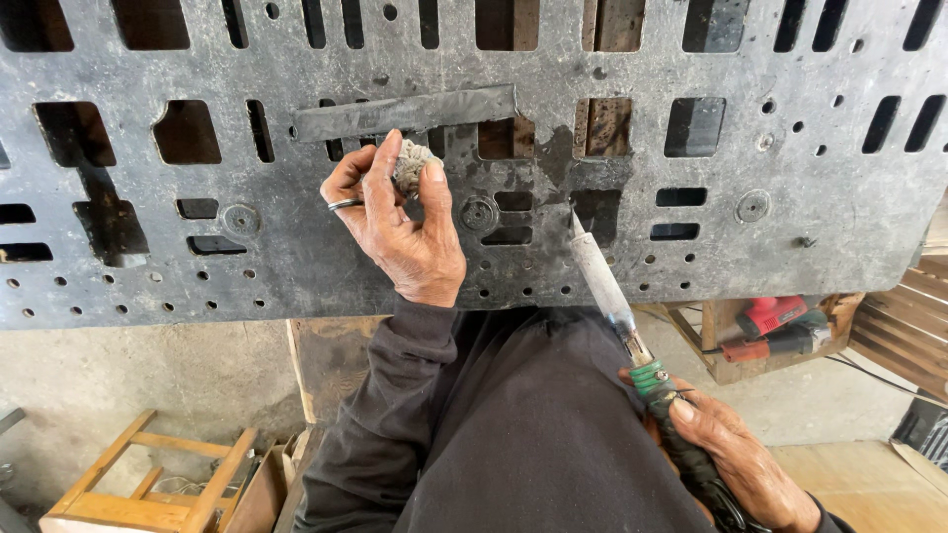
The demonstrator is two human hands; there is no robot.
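Soldering iron (604,286) tip touches the plastic pallet's (810,227) half-melted patch, gripped in right hand (736,459); left hand (400,222) pinches a mesh scrap (413,163), apparently unfused.

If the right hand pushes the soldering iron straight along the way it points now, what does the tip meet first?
Most likely the grey slotted plastic panel: the soldering iron in the right hand already has its tip at the dark melted patch, though contact is unclear.

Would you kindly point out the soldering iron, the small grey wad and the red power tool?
soldering iron (598,270), head view, on its pale metal shaft.
small grey wad (412,166), head view, on the part showing between the left hand's fingers.
red power tool (772,314), head view, on its red body.
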